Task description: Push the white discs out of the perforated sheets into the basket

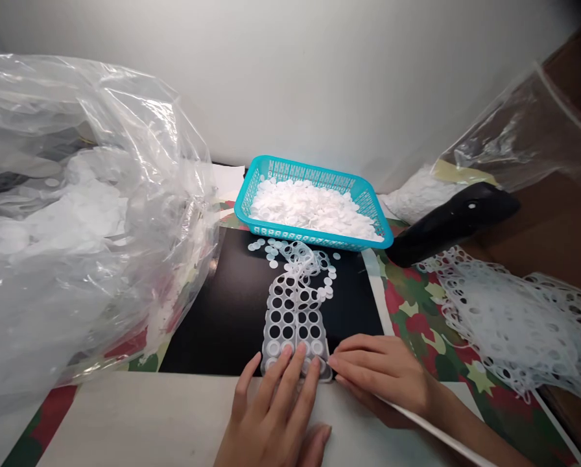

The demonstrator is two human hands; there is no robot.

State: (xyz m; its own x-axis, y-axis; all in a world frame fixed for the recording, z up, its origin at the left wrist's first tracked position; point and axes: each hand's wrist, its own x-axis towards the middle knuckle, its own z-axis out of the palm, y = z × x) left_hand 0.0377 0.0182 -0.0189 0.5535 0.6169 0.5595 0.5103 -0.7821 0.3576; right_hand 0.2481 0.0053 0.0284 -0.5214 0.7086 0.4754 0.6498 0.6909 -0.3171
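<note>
A translucent plastic sheet (288, 318) with rows of round holes lies on a black mat. Its upper rows are punched out, while the lowest rows still hold round discs. My left hand (275, 408) rests with fingers spread on the sheet's near end, fingertips pressing on the discs there. My right hand (382, 373) is closed at the sheet's lower right corner. A thin white stick (436, 431) runs back from under its fingers; the stick's tip is hidden. At the sheet's far end, its curled holed strips (303, 259) bunch up among loose white discs (328, 282).
A turquoise basket (314, 239) full of white discs stands behind the black mat (213, 298). On the left bulges a large clear bag (100, 259) with white pieces. To the right are a black object (456, 220), a pile of holed sheets (504, 318) and another clear bag (504, 143).
</note>
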